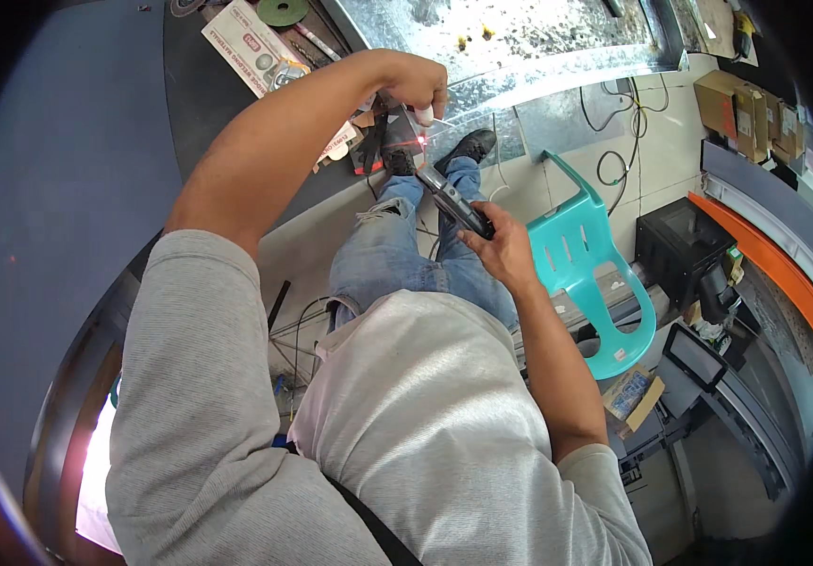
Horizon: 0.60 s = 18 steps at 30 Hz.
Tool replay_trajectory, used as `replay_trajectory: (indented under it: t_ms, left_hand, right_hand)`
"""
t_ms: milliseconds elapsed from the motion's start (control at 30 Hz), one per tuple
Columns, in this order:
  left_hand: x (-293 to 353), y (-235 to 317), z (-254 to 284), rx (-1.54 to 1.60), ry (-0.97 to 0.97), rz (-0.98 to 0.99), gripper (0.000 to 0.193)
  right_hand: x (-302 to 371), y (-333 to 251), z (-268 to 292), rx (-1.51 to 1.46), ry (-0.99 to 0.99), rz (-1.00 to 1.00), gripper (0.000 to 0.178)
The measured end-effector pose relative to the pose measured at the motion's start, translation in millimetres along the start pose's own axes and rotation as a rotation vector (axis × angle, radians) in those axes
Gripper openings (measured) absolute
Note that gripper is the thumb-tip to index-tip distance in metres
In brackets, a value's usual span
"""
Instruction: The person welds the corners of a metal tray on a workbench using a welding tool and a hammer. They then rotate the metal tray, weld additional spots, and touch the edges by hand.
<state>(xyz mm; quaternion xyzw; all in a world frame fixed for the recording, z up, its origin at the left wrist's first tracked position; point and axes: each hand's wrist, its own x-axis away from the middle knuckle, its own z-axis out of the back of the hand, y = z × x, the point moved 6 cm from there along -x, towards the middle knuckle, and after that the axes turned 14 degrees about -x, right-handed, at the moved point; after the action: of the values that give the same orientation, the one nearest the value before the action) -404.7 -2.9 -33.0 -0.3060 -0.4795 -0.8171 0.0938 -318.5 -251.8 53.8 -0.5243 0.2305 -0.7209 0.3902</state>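
In my right hand (505,247) is a dark grey and black handheld tool (458,206), its narrow end pointing up and left, away from my body. A small red light spot (422,140) glows just beyond that end, near the metal table's front edge. Bent over at the wrist, my left hand (416,83) is closed by the same edge. Its fingers pinch a small white piece (424,115), and a thin pale stick shows beside it. Part of the left fingers' grip is hidden.
The metal worktable (557,92) has a stained top. Left of it, a dark surface carries a white and red box (241,47) and a green disc (282,10). A turquoise plastic chair (571,231) stands at right, below loose black cables (628,141) and cardboard boxes (737,108).
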Motion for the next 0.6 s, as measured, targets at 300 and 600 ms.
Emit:
replay_trajectory:
  t_ms: [300, 600]
  left_hand:
    - [-3.0, -2.3, -0.9, -0.004, 0.020, -0.044, 0.030]
    - [-5.3, -2.2, -1.4, -0.011, 0.008, -0.041, 0.030]
  right_hand:
    - [1.7, -3.4, -1.2, -0.020, -0.022, -0.042, 0.049]
    - [8.6, -1.7, 7.6, -0.058, 0.001, -0.033, 0.047]
